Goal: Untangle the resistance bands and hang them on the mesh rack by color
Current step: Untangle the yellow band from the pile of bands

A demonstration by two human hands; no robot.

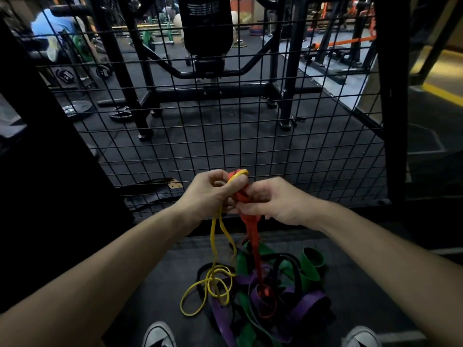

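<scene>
Nothing is hung on the mesh rack (250, 121) yet; the red band (253, 236) and yellow band (213, 241) are grasped in both grips, left hand (210, 194) and right hand (278, 201), above the tangled pile (265, 296).

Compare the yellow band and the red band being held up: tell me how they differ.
The yellow band is a thin cord-like strip; the red band is wider and flatter. The yellow band hangs below the left hand as an open loop; the red band drops below the right hand as one bunched strand. The yellow band's lower end coils at the pile's left edge; the red band's runs into the pile's middle. Both are knotted together between the hands.
</scene>
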